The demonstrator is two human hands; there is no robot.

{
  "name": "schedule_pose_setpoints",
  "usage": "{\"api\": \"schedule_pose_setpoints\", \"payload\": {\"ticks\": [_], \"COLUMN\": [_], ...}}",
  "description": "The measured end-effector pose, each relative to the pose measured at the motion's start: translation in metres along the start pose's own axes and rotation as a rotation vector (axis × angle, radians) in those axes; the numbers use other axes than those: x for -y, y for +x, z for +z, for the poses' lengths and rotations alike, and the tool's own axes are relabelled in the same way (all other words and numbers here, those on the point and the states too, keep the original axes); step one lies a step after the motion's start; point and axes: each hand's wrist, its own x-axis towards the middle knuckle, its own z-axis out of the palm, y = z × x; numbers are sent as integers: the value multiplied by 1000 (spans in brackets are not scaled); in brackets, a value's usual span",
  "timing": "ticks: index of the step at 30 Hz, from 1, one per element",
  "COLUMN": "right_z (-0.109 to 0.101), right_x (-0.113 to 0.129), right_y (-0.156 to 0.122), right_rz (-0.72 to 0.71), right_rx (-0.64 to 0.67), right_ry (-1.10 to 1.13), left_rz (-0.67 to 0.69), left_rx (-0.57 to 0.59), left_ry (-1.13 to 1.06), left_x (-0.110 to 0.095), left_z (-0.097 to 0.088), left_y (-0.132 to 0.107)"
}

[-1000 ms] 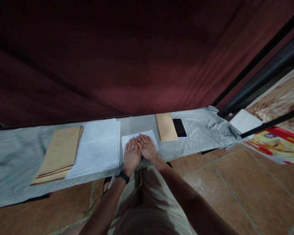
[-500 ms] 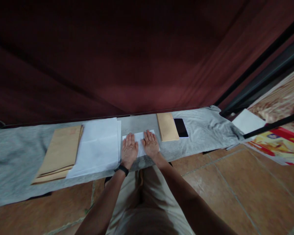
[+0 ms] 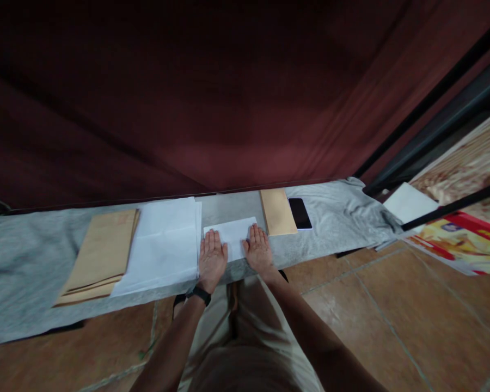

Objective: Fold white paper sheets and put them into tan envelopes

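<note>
A small white sheet of paper (image 3: 234,238), apparently folded, lies in front of me on the grey cloth. My left hand (image 3: 212,261) rests flat on its left end, fingers stretched out and pointing away from me. Over the right end lies my right hand (image 3: 258,250), also flat with straight fingers. The middle of the paper shows between the two hands, while its outer ends are partly covered. Just left of my left hand is a stack of larger white sheets (image 3: 161,245). A brown envelope (image 3: 278,212) lies to the right of my right hand.
A dark-screened phone (image 3: 300,213) sits beside the brown envelope. Several larger brown envelopes (image 3: 100,250) lie at the left. Grey cloth (image 3: 343,218) covers the narrow surface, against a dark red curtain (image 3: 228,109). Black bars and a colourful printed box (image 3: 465,242) stand right.
My hands have slid apart and slightly toward me, the left one leftward and the right one rightward, uncovering more of the paper's middle. The paper stays in place.
</note>
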Motion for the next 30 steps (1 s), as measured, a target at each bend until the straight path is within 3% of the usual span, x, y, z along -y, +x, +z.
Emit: {"api": "schedule_pose_setpoints", "payload": {"ticks": [7,14,19,25,30], "right_z": [-5,-11,-13,-15,-19], "right_x": [-5,-7,-9,-8,-8], "right_y": [-20,-29,-37,-43,-47], "right_rz": [8,14,12,11,13], "right_rx": [-37,-39,-30,-38,-61], "right_ry": [0,6,-10,-12,-5], "left_rz": [211,317,368,397,387], "left_rx": [181,341,361,401,364], "left_ry": [117,168,154,194,192], "left_x": [-7,7,12,9,9], "left_z": [-25,-35,-31,-41,-43], "left_y": [-28,-23,-23,-22,-23]}}
